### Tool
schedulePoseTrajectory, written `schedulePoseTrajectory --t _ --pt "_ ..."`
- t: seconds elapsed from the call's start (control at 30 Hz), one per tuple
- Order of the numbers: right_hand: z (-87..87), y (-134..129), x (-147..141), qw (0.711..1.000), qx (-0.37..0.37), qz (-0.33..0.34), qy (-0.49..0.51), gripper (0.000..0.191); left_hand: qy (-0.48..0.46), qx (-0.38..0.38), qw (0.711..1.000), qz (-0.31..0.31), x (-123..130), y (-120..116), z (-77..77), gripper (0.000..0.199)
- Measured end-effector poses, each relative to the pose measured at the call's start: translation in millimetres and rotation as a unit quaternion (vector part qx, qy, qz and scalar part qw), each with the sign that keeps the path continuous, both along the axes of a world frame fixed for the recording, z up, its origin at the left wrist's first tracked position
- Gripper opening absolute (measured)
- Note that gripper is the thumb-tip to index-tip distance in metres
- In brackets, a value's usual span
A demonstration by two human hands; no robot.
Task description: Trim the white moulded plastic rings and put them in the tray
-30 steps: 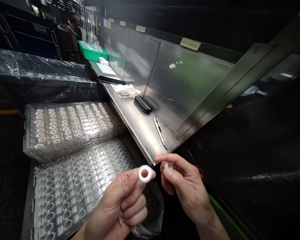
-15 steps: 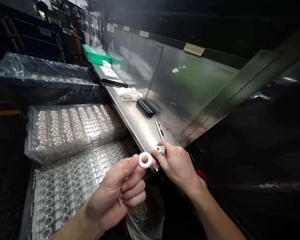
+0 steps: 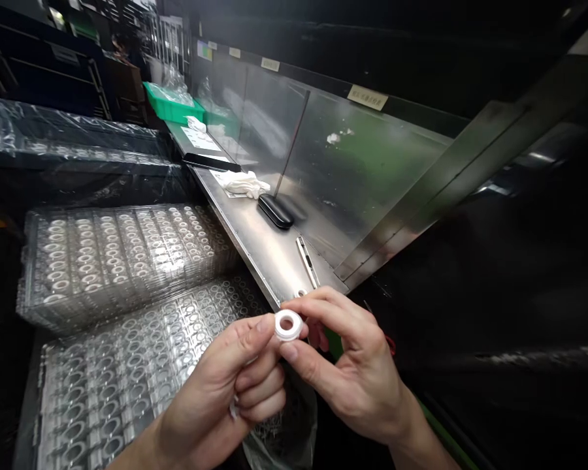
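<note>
My left hand (image 3: 225,391) pinches a small white ring (image 3: 288,324) between thumb and forefinger, held up in front of me. My right hand (image 3: 353,365) meets it from the right, its thumb and forefinger touching the same ring. A second small ring piece (image 3: 302,294) lies on the near corner of the steel shelf (image 3: 255,235), just above my fingers. Clear plastic trays (image 3: 122,254) full of similar rings sit to the left, below my hands.
On the steel shelf lie a thin metal tool (image 3: 308,262), a black case (image 3: 275,211), a white cloth (image 3: 242,185) and a dark flat device (image 3: 212,162). Green bins (image 3: 169,103) stand at the far end. A clear bag (image 3: 289,437) hangs below my hands.
My right hand put a small ring piece down on the shelf corner, then came back to the white ring that my left hand holds.
</note>
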State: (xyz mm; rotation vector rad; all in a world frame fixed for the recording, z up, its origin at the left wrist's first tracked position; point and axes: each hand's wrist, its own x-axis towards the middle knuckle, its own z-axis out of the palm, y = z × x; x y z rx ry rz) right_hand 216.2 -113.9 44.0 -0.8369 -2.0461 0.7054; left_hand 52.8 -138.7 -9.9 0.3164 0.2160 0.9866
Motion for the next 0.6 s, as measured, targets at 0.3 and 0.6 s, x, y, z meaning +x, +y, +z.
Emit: schedulePoseTrajectory --t 0.3,0.6 --pt "-6.9 0 3 1.000 0.006 0.006 0.012 0.037 0.018 0.051 0.999 -0.004 -1 5 -4.5 0.025" --pt "-12.1 -2 6 0.999 -0.010 0.024 0.021 0.041 0.041 0.059 0.997 -0.012 1 3 -8.9 0.024"
